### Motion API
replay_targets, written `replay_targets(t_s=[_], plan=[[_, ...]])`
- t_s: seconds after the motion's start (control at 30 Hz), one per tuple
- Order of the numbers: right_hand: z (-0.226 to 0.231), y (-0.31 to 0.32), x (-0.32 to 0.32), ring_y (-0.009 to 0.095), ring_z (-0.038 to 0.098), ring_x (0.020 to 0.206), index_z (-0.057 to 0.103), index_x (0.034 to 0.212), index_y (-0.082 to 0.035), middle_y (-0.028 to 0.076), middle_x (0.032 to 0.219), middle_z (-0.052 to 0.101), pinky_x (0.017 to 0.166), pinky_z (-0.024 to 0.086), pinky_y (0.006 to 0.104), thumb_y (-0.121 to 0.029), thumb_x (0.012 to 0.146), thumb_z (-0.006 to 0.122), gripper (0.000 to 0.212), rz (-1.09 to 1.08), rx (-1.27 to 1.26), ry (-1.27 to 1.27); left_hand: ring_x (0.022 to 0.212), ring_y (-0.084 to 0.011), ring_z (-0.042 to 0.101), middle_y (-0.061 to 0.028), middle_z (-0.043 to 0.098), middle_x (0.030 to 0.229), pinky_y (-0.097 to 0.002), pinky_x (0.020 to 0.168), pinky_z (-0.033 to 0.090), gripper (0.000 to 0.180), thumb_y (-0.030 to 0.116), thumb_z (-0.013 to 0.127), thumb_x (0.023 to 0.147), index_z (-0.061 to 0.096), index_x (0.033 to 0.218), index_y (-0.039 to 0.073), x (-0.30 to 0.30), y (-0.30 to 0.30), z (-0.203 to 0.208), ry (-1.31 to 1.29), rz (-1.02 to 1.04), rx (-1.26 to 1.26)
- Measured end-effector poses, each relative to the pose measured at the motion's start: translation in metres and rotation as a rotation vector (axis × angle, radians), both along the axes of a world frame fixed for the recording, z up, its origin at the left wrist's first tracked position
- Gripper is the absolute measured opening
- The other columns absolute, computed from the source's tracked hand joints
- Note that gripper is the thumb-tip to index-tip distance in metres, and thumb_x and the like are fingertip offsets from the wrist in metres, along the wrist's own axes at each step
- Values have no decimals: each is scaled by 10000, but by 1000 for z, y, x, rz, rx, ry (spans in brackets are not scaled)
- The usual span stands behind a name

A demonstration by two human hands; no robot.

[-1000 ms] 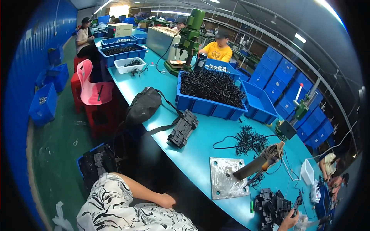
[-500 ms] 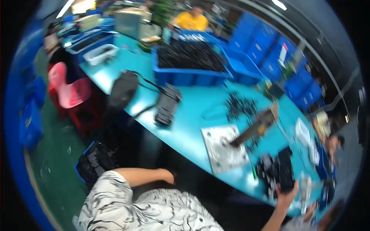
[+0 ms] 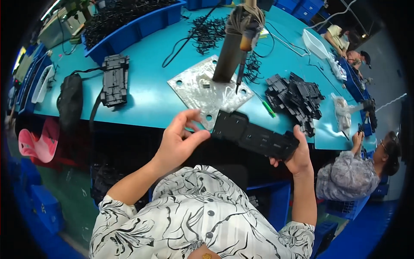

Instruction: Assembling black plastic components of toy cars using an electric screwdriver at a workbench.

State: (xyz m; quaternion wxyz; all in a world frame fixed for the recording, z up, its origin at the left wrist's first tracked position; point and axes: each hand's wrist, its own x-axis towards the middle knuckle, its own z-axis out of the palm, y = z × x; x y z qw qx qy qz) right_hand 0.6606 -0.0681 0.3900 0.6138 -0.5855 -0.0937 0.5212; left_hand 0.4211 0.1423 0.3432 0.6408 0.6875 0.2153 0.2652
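Note:
My right hand (image 3: pixel 300 153) grips one end of a long black plastic housing (image 3: pixel 258 137), held out over the table's front edge. At its other end is my left hand (image 3: pixel 179 138), fingers apart and slightly curled; the thumb tip is beside the housing, and whether it touches I cannot tell. Behind them lies a square metal plate (image 3: pixel 194 88) with a dark upright post (image 3: pixel 225 62). A tool with an orange-brown handle (image 3: pixel 248 39) hangs by the post, its thin dark shaft pointing down. Right of the plate, a slim green-handled tool (image 3: pixel 269 108) lies beside a heap of black plastic parts (image 3: pixel 295 97).
On the left stand a similar black housing (image 3: pixel 115 80) and a black pouch (image 3: pixel 71 97) with a strap. Farther back are a blue bin (image 3: pixel 142 26) of black pieces and loose black bits (image 3: pixel 207 36). A person (image 3: pixel 351 175) sits close by at right; a pink chair (image 3: pixel 41 142) is at left.
The view has swung right and down. My right hand has brought the black housing from beside the heap to in front of me. My left hand has risen from below the table edge to the housing's other end.

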Motion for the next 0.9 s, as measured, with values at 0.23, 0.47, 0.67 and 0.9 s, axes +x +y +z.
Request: replay_targets(t_s=[0.23, 0.47, 0.67, 0.9], plan=[[-4, 35, -19, 215, 632, 579, 603, 931, -13, 129, 736, 659, 497, 489, 297, -511, 975, 335, 567, 390, -162, 31, 838, -89, 594, -35, 658, 982, -231, 758, 479, 441, 104, 730, 807, 580, 1215, 29, -16, 3, 11, 224, -376, 10], [-8, 81, 19, 140, 620, 678, 658, 949, 40, 96, 784, 676, 605, 482, 275, -365, 944, 516, 430, 383, -57, -981, 719, -50, 582, -16, 649, 871, -197, 552, 471, 295, 84, 706, 807, 655, 1093, 35, -46, 19, -1, 314, -191, -384], [-26, 138, 66, 235, 622, 759, 662, 942, -32, 109, 816, 644, 660, 482, 357, -155, 790, 709, 201, 205, -163, -1633, 693, -123, 653, -90, 682, 955, -242, 473, 519, 322, 26, 669, 798, 609, 1114, 4, -81, 27, -21, 204, -12, -619], [-51, 164, 88, 300, 585, 836, 647, 879, -86, 89, 826, 608, 732, 471, 421, -165, 688, 760, 235, 296, -225, -2036, 700, -207, 685, -131, 674, 978, -300, 449, 539, 318, 61, 632, 833, 559, 1140, 21, -96, 27, -37, -61, 160, -839]])
